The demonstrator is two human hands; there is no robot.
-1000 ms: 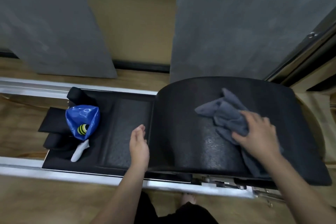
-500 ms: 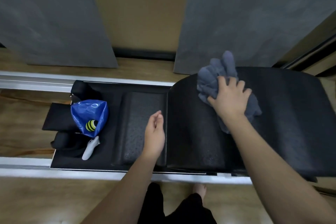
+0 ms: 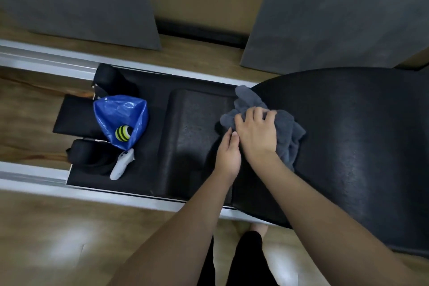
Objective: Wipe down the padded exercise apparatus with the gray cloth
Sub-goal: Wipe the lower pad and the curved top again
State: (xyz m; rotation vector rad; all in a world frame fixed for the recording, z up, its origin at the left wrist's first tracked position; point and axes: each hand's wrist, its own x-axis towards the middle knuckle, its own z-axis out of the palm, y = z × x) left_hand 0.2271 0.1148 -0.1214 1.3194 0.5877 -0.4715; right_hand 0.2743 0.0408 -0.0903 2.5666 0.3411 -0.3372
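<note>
The black padded arc (image 3: 348, 137) of the exercise apparatus fills the right half of the head view. A crumpled gray cloth (image 3: 289, 127) lies on the arc's left slope. My right hand (image 3: 256, 133) presses on the cloth with its fingers curled into the fabric. My left hand (image 3: 228, 154) rests flat with straight fingers at the arc's left edge, just beside the right hand. The flat black carriage pad (image 3: 192, 137) lies to the left of the arc.
A blue bag (image 3: 120, 114) holding a yellow-and-black striped ball (image 3: 123, 133) sits on the carriage's left end, with a white controller (image 3: 121, 167) beside it. Silver rails (image 3: 34, 176) run along both sides. Gray panels (image 3: 336, 11) lean on the far wall. Wooden floor lies around.
My right hand has swept the cloth from the arc's right side up over its top and down to the left edge. My left hand has stayed at the edge.
</note>
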